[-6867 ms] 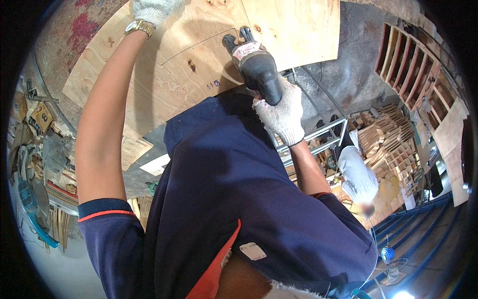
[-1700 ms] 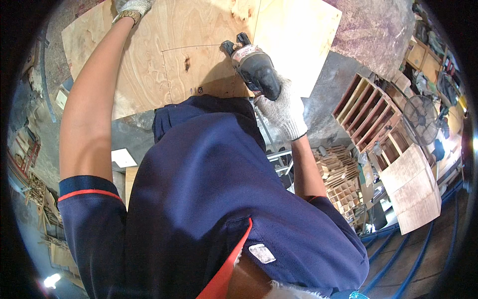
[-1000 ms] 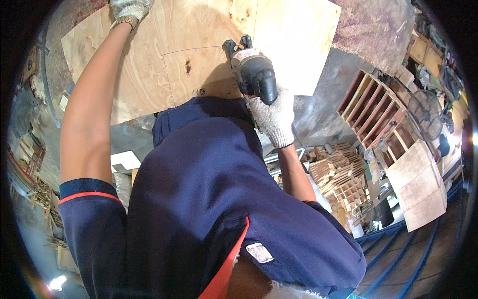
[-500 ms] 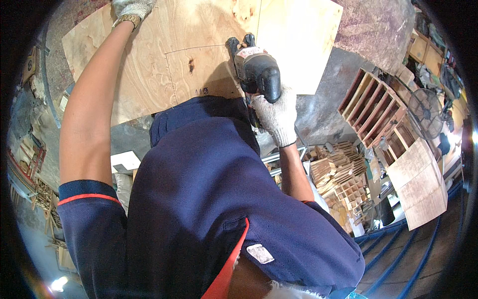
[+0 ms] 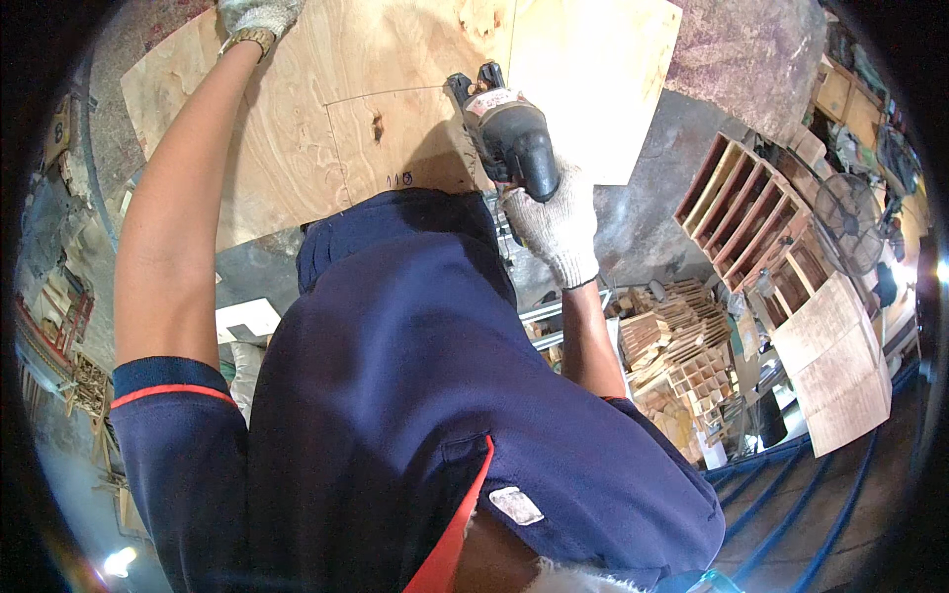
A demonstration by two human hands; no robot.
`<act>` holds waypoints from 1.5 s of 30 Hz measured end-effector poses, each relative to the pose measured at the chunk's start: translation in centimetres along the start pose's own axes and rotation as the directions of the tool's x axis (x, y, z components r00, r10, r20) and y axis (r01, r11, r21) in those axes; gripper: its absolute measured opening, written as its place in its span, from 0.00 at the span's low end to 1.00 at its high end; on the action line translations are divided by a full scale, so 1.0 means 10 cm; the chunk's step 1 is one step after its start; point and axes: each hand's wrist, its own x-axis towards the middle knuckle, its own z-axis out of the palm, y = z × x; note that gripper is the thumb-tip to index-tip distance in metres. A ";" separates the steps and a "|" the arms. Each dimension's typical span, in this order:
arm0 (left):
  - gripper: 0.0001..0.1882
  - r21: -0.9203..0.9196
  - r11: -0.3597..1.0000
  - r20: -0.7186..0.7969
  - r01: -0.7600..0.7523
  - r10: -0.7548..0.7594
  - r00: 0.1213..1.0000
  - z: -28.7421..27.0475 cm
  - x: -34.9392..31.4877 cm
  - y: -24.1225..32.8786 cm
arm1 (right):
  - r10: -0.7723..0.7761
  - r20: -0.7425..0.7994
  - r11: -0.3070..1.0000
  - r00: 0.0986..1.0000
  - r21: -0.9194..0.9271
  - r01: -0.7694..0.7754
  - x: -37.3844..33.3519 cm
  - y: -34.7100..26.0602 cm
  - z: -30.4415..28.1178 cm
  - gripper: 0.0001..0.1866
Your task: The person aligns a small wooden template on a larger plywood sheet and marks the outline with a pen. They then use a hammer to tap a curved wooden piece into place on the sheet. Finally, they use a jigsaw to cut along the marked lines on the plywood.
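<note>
The black-bodied power tool (image 5: 516,143) is at the plywood sheet (image 5: 277,148), near the edge that meets the navy shirt (image 5: 395,326), its forked front facing away. The sheet stretches well left of the tool and also past it on the right. The gloved right hand (image 5: 556,222) wraps the tool's rear; the gloved left hand (image 5: 262,15), well apart at the sheet's far left, is cropped, so its grip cannot be told. Pale grain, dark knots and thin drawn lines mark the sheet. Rightward, a wooden rack (image 5: 741,212) has long compartments; beyond stacked strips (image 5: 677,321), a wooden grid (image 5: 702,381) has small cells, contents indistinct.
</note>
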 end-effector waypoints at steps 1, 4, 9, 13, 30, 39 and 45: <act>0.40 0.000 1.000 0.009 -0.001 0.001 1.000 0.00 0.00 0.00 | 0.002 0.006 1.000 1.000 0.023 -0.003 0.00 0.01 0.00 0.26; 0.41 0.024 1.000 0.007 -0.001 0.001 1.000 0.02 0.00 0.00 | -0.010 -0.002 0.997 1.000 0.077 0.011 0.02 0.05 0.03 0.25; 0.42 0.011 1.000 0.008 -0.011 0.011 1.000 0.03 -0.01 -0.02 | -0.015 -0.056 0.988 0.998 0.155 0.024 0.01 0.11 0.13 0.25; 0.43 -0.015 1.000 0.023 -0.009 0.010 1.000 0.00 -0.02 -0.02 | -0.001 -0.045 0.975 0.999 0.221 0.011 -0.01 0.08 0.15 0.25; 0.39 -0.014 1.000 0.017 0.014 -0.014 1.000 -0.03 -0.02 -0.01 | -0.233 0.060 0.965 0.971 -0.107 0.238 0.17 0.16 -0.27 0.27; 0.39 0.044 0.999 -0.013 0.022 -0.021 1.000 -0.06 -0.05 0.01 | -0.161 0.270 0.899 0.949 -0.356 0.253 0.33 -0.05 -0.55 0.37; 0.40 -0.003 1.000 -0.088 0.020 -0.020 0.996 -0.03 -0.08 0.00 | -0.206 0.336 0.834 0.919 -0.431 0.344 0.40 -0.19 -0.67 0.35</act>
